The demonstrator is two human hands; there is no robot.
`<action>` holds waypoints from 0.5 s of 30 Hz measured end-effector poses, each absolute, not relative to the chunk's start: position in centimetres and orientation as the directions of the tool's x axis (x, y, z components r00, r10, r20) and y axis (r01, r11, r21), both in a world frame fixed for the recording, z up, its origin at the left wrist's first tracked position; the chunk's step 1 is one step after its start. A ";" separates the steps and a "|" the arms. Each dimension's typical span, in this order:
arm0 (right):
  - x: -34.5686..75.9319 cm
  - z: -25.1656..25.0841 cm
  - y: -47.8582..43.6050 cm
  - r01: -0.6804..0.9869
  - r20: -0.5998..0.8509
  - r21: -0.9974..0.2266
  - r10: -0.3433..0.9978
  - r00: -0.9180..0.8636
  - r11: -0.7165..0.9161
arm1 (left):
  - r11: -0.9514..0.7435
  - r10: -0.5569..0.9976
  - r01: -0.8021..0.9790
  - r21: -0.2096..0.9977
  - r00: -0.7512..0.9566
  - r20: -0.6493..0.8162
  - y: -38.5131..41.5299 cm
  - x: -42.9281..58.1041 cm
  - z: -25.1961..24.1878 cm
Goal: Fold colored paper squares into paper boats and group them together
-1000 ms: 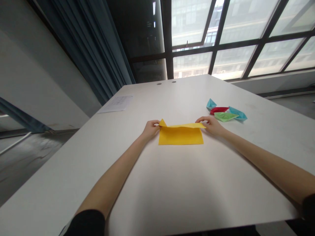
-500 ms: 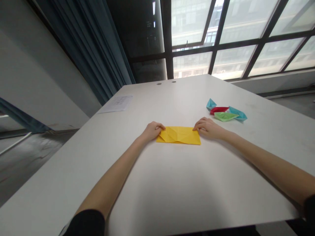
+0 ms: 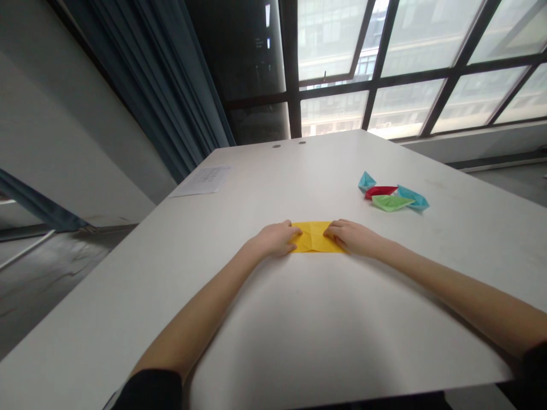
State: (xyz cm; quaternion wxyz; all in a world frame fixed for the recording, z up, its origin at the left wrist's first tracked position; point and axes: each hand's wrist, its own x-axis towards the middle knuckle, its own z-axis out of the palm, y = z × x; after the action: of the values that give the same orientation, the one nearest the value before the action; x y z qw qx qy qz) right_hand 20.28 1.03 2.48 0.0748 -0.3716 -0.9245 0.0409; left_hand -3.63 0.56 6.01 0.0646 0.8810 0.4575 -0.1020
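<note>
A folded yellow sheet of paper (image 3: 314,239) lies lengthwise on the white table in front of me, creased across its middle. My left hand (image 3: 277,238) covers its left end, thumb and fingers closed on the paper near the edge. Over the right end, my right hand (image 3: 354,237) has its bent fingers closed on the upper face of the sheet. Both ends of the paper are partly hidden under the hands, and the middle shows between them.
Folded paper boats lie grouped beyond my right hand: a green boat (image 3: 391,203), a red boat (image 3: 380,192), a small blue boat (image 3: 366,181) and a larger blue boat (image 3: 414,198). A printed sheet (image 3: 201,181) rests by the left edge of the white table (image 3: 299,319).
Both hands have moved inward along the yellow paper and now cover more of its ends. The raised fold on its left part looks flatter. The paper boats have stayed put.
</note>
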 end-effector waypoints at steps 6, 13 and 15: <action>18.7 2.5 -0.4 0.833 0.204 -0.108 0.832 -0.515 0.542 | -0.472 0.878 0.881 -0.020 0.468 -0.098 -0.1 -2.1 5.1; 18.4 1.4 -0.1 0.765 0.275 -0.146 0.768 -0.578 0.628 | -0.487 0.869 0.873 -0.024 0.487 0.086 -0.6 -0.7 2.8; 18.5 0.9 0.0 0.770 0.246 -0.156 0.779 -0.576 0.619 | -0.514 0.855 0.857 -0.019 0.514 0.060 -0.6 -0.7 2.2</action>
State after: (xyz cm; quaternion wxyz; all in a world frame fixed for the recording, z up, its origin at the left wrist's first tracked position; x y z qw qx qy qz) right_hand 18.52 0.03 0.95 0.1465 -0.4364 -0.8876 0.0159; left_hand -0.69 -0.61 2.24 -0.0234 0.8699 0.4923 0.0215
